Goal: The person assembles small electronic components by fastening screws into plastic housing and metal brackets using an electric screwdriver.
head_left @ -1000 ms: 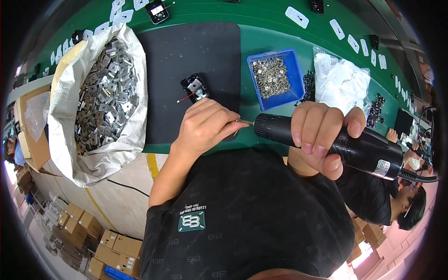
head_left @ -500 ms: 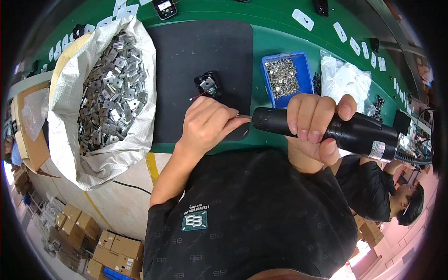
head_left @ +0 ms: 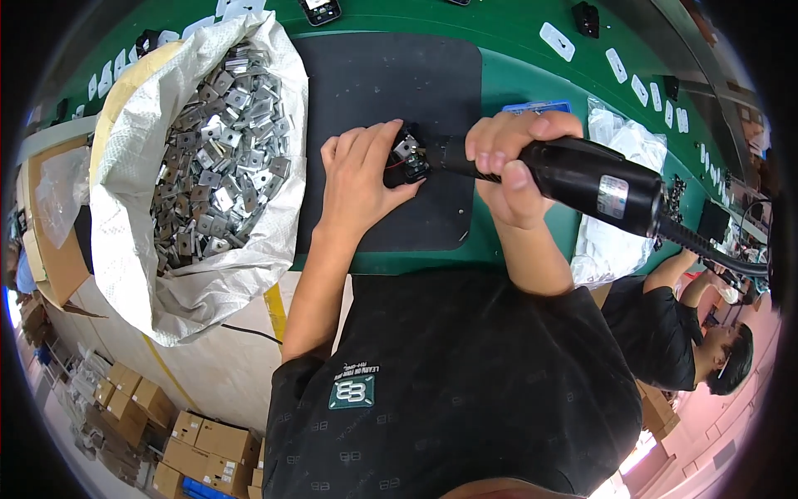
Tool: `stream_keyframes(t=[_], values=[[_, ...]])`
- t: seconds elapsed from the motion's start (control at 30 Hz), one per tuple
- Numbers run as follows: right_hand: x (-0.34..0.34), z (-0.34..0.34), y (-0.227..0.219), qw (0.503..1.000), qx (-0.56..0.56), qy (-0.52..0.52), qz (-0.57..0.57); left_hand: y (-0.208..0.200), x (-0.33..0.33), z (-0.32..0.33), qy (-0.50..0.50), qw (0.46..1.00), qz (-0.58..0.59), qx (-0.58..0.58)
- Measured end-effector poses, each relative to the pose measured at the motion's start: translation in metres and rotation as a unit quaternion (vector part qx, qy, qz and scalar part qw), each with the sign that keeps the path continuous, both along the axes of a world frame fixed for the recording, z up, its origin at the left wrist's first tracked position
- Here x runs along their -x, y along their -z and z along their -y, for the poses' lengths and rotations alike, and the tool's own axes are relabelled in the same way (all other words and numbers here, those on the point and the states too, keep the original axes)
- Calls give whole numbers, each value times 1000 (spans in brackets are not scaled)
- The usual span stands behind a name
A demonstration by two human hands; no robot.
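Observation:
My left hand (head_left: 356, 173) is closed around the side of a small black plastic housing (head_left: 416, 166), thumb and fingers on either side of it. A square metal plate and thin wires show in the housing. My right hand (head_left: 517, 162) grips a thick black electric screwdriver (head_left: 594, 179), held nearly level with its cord trailing off to the right. The screwdriver's front end meets the housing's right side; the bit itself is hidden. Beneath both lies a dark rubber mat (head_left: 399, 71) on the green table.
An open white woven sack (head_left: 120, 191) full of metal plates (head_left: 220, 150) stands at the left. Behind my right hand a blue tray (head_left: 544, 106) is mostly covered. Clear plastic bags (head_left: 607, 245) lie to the right. White plates (head_left: 557, 41) line the far side. A co-worker (head_left: 652, 337) sits at right.
My left hand has left the screwdriver's tip, where it pinched something small, and taken hold of the housing. My right hand has brought the screwdriver left and up against it.

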State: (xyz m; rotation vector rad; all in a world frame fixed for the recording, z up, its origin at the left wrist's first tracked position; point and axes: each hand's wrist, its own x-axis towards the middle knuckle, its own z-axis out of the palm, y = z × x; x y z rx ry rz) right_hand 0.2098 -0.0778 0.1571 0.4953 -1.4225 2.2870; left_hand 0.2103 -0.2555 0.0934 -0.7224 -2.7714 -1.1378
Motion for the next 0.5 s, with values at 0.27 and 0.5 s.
stream_keyframes(t=[0.27,0.5], values=[[3,4,11,999,-27,13,-19,0,6,-3,6,1000,-13,-16],[9,5,15,997,-44,-41,-39,-2,9,-2,8,1000,3,-17]])
